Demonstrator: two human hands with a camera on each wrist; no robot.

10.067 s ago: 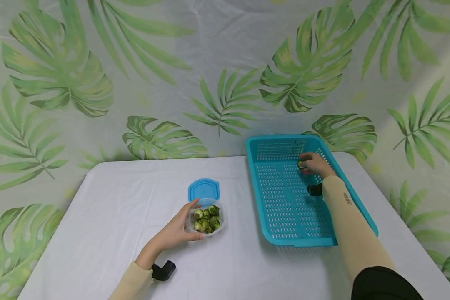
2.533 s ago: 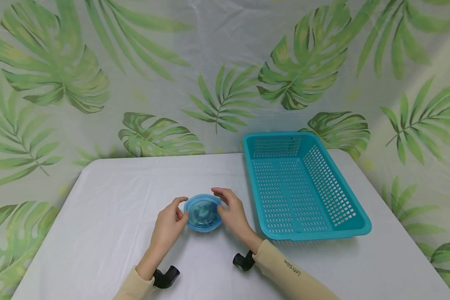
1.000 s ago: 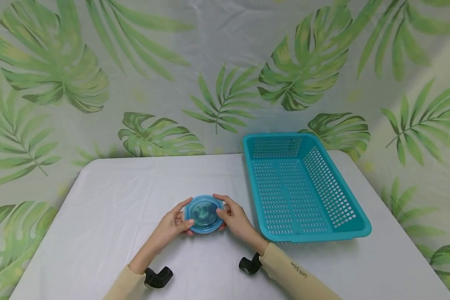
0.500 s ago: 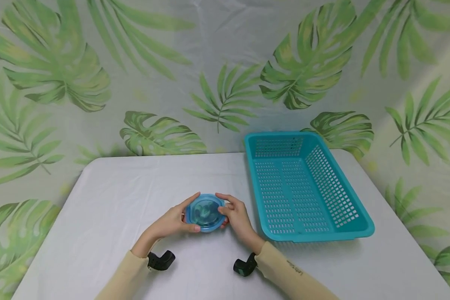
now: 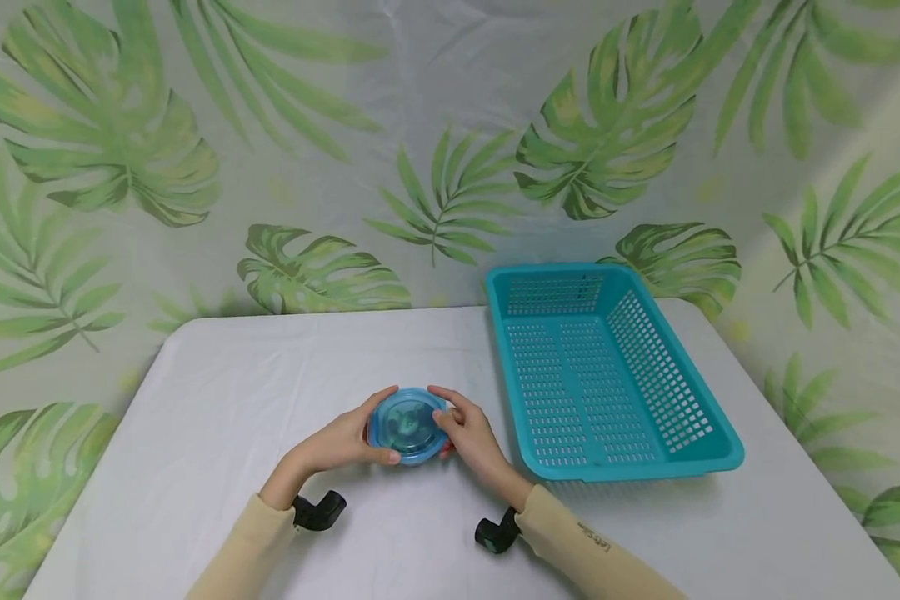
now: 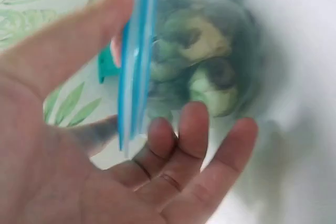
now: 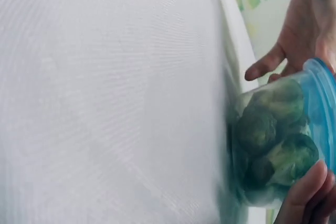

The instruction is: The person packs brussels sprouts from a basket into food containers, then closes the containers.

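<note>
A clear plastic food container with a blue lid on it is between my two hands near the middle of the table. Several Brussels sprouts show through its wall. My left hand holds the left side, thumb at the lid's near edge and fingers around the side. On the right, my right hand grips the rim, its thumb on top of the lid and fingertips below. In the right wrist view the container's base is close to the tablecloth; whether it touches I cannot tell.
A large turquoise perforated basket stands to the right of my right hand, with no sprouts visible inside. A white cloth covers the table. Behind it hangs a leaf-patterned curtain.
Ten seconds ago the container was uncovered, its lid lay behind it and my right hand held a sprout in the basket. Now the lid is on. Lately my left hand has shifted its grip.
</note>
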